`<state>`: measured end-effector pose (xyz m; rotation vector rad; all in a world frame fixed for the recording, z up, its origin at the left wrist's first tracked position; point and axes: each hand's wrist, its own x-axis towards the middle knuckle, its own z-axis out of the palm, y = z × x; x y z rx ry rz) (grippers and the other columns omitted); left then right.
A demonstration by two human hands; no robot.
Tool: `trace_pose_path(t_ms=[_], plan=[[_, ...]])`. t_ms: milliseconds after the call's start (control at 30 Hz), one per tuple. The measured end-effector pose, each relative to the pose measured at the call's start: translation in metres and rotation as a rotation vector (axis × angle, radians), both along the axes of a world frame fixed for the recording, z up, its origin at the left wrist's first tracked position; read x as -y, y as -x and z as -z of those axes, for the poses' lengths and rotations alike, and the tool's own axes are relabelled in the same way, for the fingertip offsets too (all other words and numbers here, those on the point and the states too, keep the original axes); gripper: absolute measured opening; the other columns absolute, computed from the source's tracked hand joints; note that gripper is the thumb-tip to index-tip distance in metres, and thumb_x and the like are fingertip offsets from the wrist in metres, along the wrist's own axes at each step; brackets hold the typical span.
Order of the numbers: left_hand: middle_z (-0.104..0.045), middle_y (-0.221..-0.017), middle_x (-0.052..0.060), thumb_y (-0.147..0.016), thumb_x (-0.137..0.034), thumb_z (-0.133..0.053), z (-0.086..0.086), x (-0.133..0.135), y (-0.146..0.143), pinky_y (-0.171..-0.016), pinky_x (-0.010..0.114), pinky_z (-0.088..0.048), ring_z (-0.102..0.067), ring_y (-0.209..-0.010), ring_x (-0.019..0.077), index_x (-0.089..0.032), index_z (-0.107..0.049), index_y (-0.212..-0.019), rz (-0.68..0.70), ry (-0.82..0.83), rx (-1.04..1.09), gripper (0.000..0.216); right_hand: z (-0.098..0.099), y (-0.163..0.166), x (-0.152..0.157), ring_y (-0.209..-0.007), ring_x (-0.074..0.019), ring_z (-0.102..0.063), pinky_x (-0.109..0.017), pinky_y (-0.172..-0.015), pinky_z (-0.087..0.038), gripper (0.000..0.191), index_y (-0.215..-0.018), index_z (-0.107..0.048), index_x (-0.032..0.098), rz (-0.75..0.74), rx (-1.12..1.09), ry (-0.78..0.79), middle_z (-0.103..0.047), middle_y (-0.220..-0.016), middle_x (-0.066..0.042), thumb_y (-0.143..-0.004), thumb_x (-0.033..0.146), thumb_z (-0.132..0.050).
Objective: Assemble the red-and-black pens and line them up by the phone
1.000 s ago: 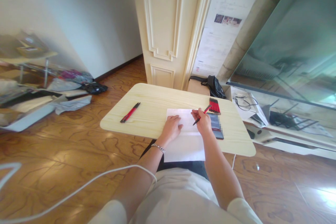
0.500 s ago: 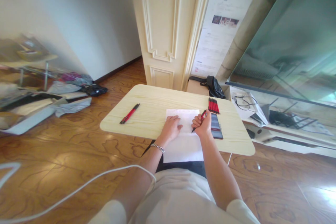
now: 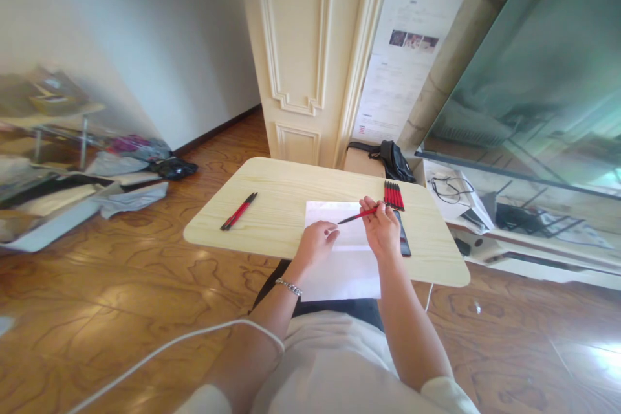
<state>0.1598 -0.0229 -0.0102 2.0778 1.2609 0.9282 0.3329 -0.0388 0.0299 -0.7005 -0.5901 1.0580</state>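
Observation:
My right hand (image 3: 383,231) is closed on a red and black pen (image 3: 356,215), held nearly level with its tip pointing left over a white sheet of paper (image 3: 339,252). My left hand (image 3: 316,242) rests on the paper with its fingers loosely curled, fingertips just below the pen's tip. The paper lies on a light wooden table (image 3: 272,213) and hangs over its near edge. A row of several red pens (image 3: 393,195) lies just beyond my right hand, and a dark packet (image 3: 402,240) sits partly hidden under that hand.
Two more red and black pens (image 3: 239,211) lie on the table's left part. A black bag (image 3: 395,160) sits behind the table by a cream door. Clutter lies on the wood floor at left; a glass TV stand with cables stands at right. A white cable crosses my lap.
My right hand has turned the pen from a steep writing slant to nearly level, tip now pointing left. My left hand has drawn its fingers up toward the pen's tip.

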Motion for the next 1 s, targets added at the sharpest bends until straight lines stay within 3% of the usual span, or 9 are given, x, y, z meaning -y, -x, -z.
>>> trace_pose_path(t_ms=[133, 233, 300, 400, 500, 600, 700, 833, 1000], plan=[[-0.071, -0.081, 0.005, -0.081, -0.044, -0.059, -0.003, 0.019, -0.011, -0.066, 0.029, -0.049, -0.063, -0.070, 0.0177, -0.021, -0.070, -0.103, 0.091, 0.279, 0.308, 0.034, -0.005, 0.014, 0.021, -0.112, -0.0204, -0.058, -0.043, -0.093, -0.047, 0.019, -0.087, -0.050, 0.025, -0.023, 0.020, -0.050, -0.063, -0.117, -0.006, -0.079, 0.035, -0.064], [-0.071, -0.084, 0.006, -0.079, -0.049, -0.061, -0.007, 0.026, -0.023, -0.061, 0.026, -0.047, -0.061, -0.066, 0.0142, -0.017, -0.066, -0.112, 0.121, 0.469, 0.646, 0.045, 0.001, 0.025, 0.036, -0.113, -0.0210, -0.058, -0.044, -0.092, -0.047, 0.018, -0.089, -0.053, 0.025, -0.023, 0.054, -0.015, -0.063, -0.118, -0.007, -0.080, 0.036, -0.063], [-0.070, -0.092, 0.008, -0.078, -0.049, -0.062, -0.012, 0.027, -0.030, -0.063, 0.025, -0.047, -0.060, -0.067, 0.0115, -0.017, -0.065, -0.113, 0.089, 0.543, 0.871, 0.047, 0.010, 0.028, 0.043, -0.106, -0.0200, -0.061, -0.040, -0.088, -0.050, 0.019, -0.091, -0.056, 0.024, -0.003, 0.096, 0.043, -0.065, -0.113, -0.007, -0.079, 0.036, -0.064], [-0.068, -0.101, 0.008, -0.076, -0.047, -0.066, -0.018, 0.026, -0.034, -0.071, 0.025, -0.049, -0.062, -0.073, 0.0098, -0.019, -0.063, -0.112, 0.047, 0.592, 1.077, 0.045, 0.025, 0.022, 0.049, -0.080, -0.0157, -0.065, -0.032, -0.075, -0.052, 0.021, -0.091, -0.062, 0.022, 0.060, 0.232, 0.165, -0.069, -0.090, -0.003, -0.076, 0.035, -0.068], [-0.069, -0.091, 0.007, -0.074, -0.046, -0.068, -0.021, 0.023, -0.035, -0.071, 0.024, -0.049, -0.063, -0.075, 0.0112, -0.016, -0.066, -0.093, 0.026, 0.587, 1.056, 0.036, 0.029, 0.010, 0.052, -0.066, -0.0152, -0.061, -0.030, -0.067, -0.049, 0.020, -0.087, -0.068, 0.021, 0.092, 0.534, 0.249, -0.067, -0.075, -0.002, -0.074, 0.037, -0.069], [-0.068, -0.075, 0.004, -0.072, -0.047, -0.070, -0.022, 0.021, -0.038, -0.067, 0.025, -0.049, -0.062, -0.068, 0.0118, -0.016, -0.064, -0.080, -0.023, 0.541, 0.956, 0.033, 0.021, -0.001, 0.057, -0.076, -0.0192, -0.062, -0.032, -0.069, -0.048, 0.018, -0.088, -0.072, 0.024, 0.076, 0.880, 0.233, -0.070, -0.084, -0.004, -0.076, 0.036, -0.066], [-0.067, -0.068, 0.004, -0.070, -0.047, -0.071, -0.025, 0.021, -0.043, -0.062, 0.025, -0.049, -0.062, -0.063, 0.0129, -0.015, -0.064, -0.078, -0.038, 0.481, 0.863, 0.034, 0.013, -0.008, 0.062, -0.074, -0.0194, -0.061, -0.033, -0.069, -0.047, 0.017, -0.089, -0.073, 0.029, 0.064, 1.079, 0.197, -0.070, -0.088, -0.003, -0.076, 0.032, -0.064], [-0.071, -0.083, 0.009, -0.072, -0.044, -0.070, -0.027, 0.021, -0.045, -0.065, 0.028, -0.052, -0.066, -0.075, 0.0177, -0.015, -0.067, -0.093, 0.059, 0.441, 0.777, 0.036, 0.013, -0.031, 0.055, -0.068, -0.0193, -0.060, -0.034, -0.068, -0.047, 0.017, -0.087, -0.074, 0.027, 0.078, 1.123, 0.223, -0.071, -0.082, -0.003, -0.074, 0.034, -0.065], [-0.071, -0.099, 0.012, -0.073, -0.041, -0.070, -0.020, 0.021, -0.035, -0.081, 0.034, -0.052, -0.067, -0.092, 0.0213, -0.016, -0.065, -0.105, 0.074, 0.393, 0.713, 0.041, 0.022, -0.111, 0.009, -0.070, -0.0216, -0.062, -0.033, -0.066, -0.048, 0.034, -0.094, -0.073, 0.017, 0.283, 1.073, 0.412, -0.072, -0.080, -0.007, -0.071, 0.040, -0.065]])
